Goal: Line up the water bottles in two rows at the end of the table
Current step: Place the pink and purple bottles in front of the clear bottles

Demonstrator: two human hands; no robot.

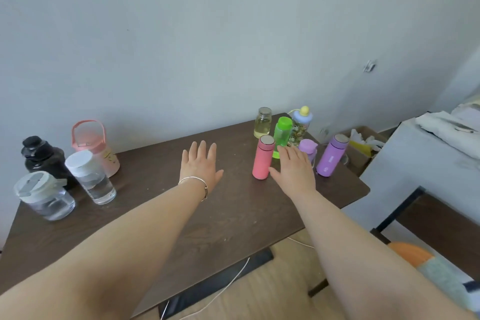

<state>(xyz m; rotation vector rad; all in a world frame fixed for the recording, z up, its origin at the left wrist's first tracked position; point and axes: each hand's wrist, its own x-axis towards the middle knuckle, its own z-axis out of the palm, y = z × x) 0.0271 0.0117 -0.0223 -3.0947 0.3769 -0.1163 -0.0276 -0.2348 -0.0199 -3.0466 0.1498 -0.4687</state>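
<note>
Both hands are out flat over the dark table [233, 215], fingers spread, gripping nothing. The left hand [200, 166] hovers mid-table with a bracelet [197, 184] at the wrist. The right hand [294, 171] sits just beside the pink flask [262, 157], which stands at its 10 o'clock. Green bottle [282, 135], glass jar [262, 122] and patterned bottle [300, 125] cluster at its 12 o'clock; the purple flask [332, 155] is at 2 o'clock. Four big jugs, including the pink jug [96, 147], wait far off at 9 o'clock of the left hand.
</note>
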